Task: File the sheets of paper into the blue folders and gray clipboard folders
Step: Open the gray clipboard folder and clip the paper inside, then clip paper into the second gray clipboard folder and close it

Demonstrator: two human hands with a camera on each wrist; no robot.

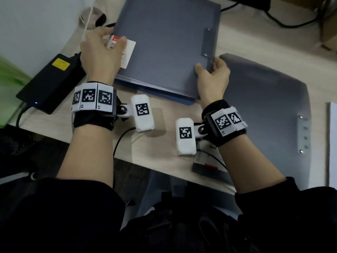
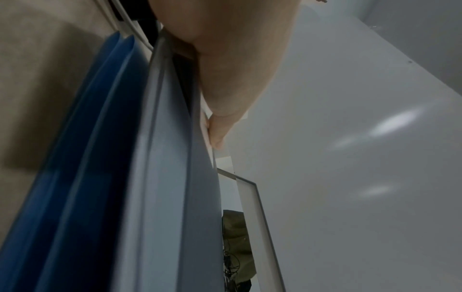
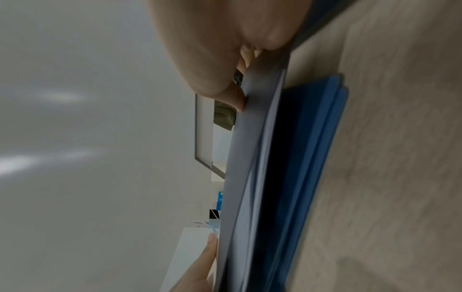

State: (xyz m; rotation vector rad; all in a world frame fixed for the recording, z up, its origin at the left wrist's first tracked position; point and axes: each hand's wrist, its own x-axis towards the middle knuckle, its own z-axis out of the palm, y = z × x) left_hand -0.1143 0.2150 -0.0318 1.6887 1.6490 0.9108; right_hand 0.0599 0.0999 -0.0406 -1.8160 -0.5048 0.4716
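A closed gray clipboard folder (image 1: 164, 42) lies on a stack of blue folders (image 1: 182, 101) at the middle back of the desk. My left hand (image 1: 116, 36) grips its left edge, thumb on top by a white label sticker (image 1: 129, 50). My right hand (image 1: 207, 63) grips the folder's near right corner, thumb on the cover and fingers round the edge. The left wrist view shows the gray folder (image 2: 170, 197) lifted a little off the blue folders (image 2: 75, 177). The right wrist view shows the same gap between gray folder (image 3: 250, 158) and blue folders (image 3: 312, 158).
A second gray clipboard folder (image 1: 264, 110) lies flat at the right, its metal clip (image 1: 303, 134) along its right side. White paper (image 1: 332, 143) shows at the far right edge. A black power adapter (image 1: 51, 83) and cables sit at the left.
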